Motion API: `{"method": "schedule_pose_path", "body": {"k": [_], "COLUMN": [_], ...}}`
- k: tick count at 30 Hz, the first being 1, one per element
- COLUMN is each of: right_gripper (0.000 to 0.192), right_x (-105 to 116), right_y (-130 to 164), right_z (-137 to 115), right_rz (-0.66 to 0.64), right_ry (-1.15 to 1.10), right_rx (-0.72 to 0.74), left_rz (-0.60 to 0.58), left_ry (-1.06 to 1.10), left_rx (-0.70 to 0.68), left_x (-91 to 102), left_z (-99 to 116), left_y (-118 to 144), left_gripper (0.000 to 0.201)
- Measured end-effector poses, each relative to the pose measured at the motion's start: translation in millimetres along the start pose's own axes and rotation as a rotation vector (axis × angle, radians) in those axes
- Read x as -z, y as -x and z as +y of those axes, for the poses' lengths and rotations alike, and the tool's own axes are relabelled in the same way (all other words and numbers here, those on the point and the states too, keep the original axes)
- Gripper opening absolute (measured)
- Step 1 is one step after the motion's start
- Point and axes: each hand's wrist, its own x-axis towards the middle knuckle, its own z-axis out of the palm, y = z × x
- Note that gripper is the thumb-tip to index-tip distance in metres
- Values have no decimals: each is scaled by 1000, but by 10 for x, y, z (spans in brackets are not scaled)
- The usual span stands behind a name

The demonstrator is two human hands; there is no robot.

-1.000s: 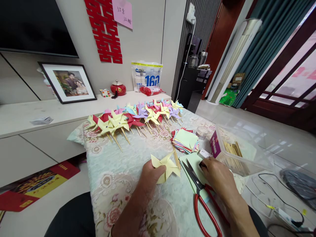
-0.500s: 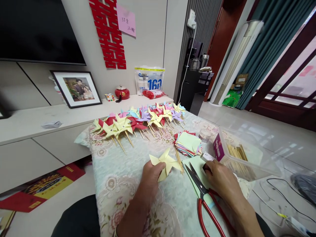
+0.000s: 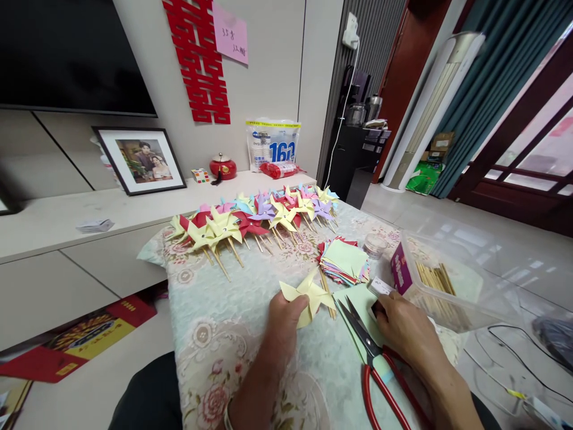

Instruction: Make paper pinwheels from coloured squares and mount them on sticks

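A pale yellow paper pinwheel [image 3: 308, 297] is pinched at its middle by my left hand [image 3: 286, 316], the thumb on top. My right hand [image 3: 405, 322] is off to the right with its fingers curled down; whatever lies under the fingertips is hidden. Just beyond those fingertips sits a small white box [image 3: 380, 286]. Beside the right hand lie scissors [image 3: 367, 341] with red handles, blades parted, on top of light green paper sheets [image 3: 358, 295]. A few wooden sticks [image 3: 328, 294] rest between the pinwheel and the sheets.
Many finished pinwheels [image 3: 224, 227] on sticks cover the table's far side. A stack of coloured paper [image 3: 344, 261] stands near a round clear container [image 3: 374, 245]. At the right edge, a clear plastic bin [image 3: 452, 310] holds wooden sticks. Flowered cloth [image 3: 215, 334] covers the table.
The whole view has shifted slightly. My left hand and the pinwheel sit a little further right and slightly tilted; the right hand keeps its curled pose by the small box.
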Motion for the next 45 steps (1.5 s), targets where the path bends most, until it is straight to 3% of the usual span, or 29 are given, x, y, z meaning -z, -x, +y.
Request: {"method": "schedule_pose_path", "body": {"k": [13,23,35,45], "right_gripper": [20,20,18,20], "right_x": [19,18,7,11], "right_y": [20,4,26,1], "right_z": [87,35,155,85], "right_rz": [-18,-14,5,-22], "right_ry": [-172,-20,-180,-118], "right_rx": [44,4,72,27], "left_rz": [-17,-27,-31,-32], "left_ry": [-10,-15,15,-4], "left_rx": [-7,-18,-12,1], "left_x": [49,45,36,23], "left_z": [-18,0,28,44], "left_y": [-8,31,42,45], "left_gripper": [18,17,17,16]}}
